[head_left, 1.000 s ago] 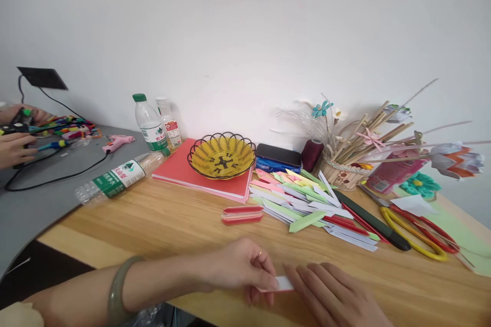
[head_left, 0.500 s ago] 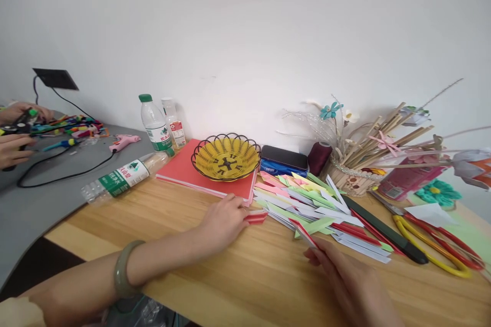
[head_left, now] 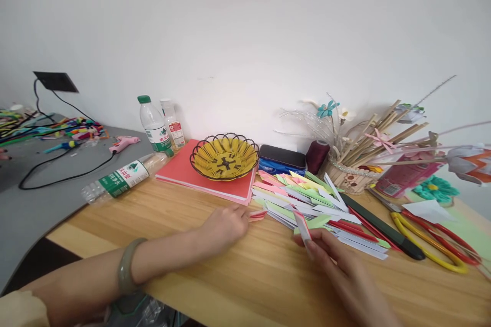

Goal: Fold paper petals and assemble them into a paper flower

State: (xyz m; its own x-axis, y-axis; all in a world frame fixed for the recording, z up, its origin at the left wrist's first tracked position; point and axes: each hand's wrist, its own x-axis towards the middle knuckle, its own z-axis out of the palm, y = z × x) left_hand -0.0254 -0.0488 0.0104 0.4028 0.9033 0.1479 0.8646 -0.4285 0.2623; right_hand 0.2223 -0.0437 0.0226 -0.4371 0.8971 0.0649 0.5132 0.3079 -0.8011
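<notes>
My left hand (head_left: 224,228) is low over the wooden table, its fingers closed on a small folded red-and-white paper piece (head_left: 257,215) that pokes out to the right. A folded strip of paper (head_left: 302,225), white with red edges, stands up between the thumb and fingers of my right hand (head_left: 337,260). Just beyond both hands spreads a pile of folded paper strips (head_left: 307,199) in white, green, red, pink and yellow. The two held pieces are apart from each other.
A yellow woven basket (head_left: 225,158) sits on red paper sheets (head_left: 172,168). Plastic bottles (head_left: 128,176) are at the left, near a pink glue gun (head_left: 125,143). At the right lie a dark green cutter-like tool (head_left: 383,227), scissors (head_left: 429,232) and a holder of sticks (head_left: 351,176).
My right hand has turned its paper strip so more of the white face shows. My left hand has shifted slightly. Another person's hands at the far left have mostly left view.
</notes>
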